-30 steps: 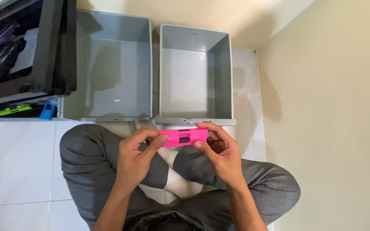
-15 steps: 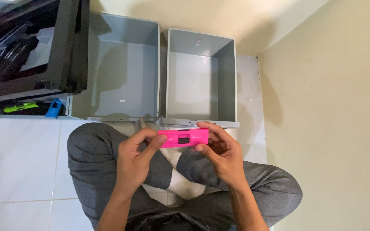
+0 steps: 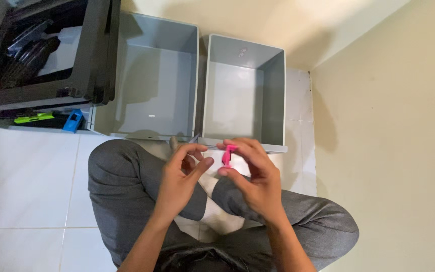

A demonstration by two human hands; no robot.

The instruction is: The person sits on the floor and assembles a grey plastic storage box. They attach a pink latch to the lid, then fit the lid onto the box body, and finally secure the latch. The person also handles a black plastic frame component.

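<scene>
Before 2 grey plastic bins (image 3: 242, 100), right hand (image 3: 255, 181) pinches pink piece (image 3: 227, 156).

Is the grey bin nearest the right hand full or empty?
Empty: the grey bin shows only its bare floor and walls. The right hand pinches a pink object just in front of it.

**Bins, Crate and Tiled Floor**

Two grey plastic bins (image 3: 157, 85) (image 3: 245, 95) are set side by side on white floor tiles (image 3: 26, 181). A black crate (image 3: 96, 55) is placed to their left, with a blue clip (image 3: 73, 121) and a green item (image 3: 33, 118) below it. A beige wall (image 3: 393, 136) is seen at right.
</scene>
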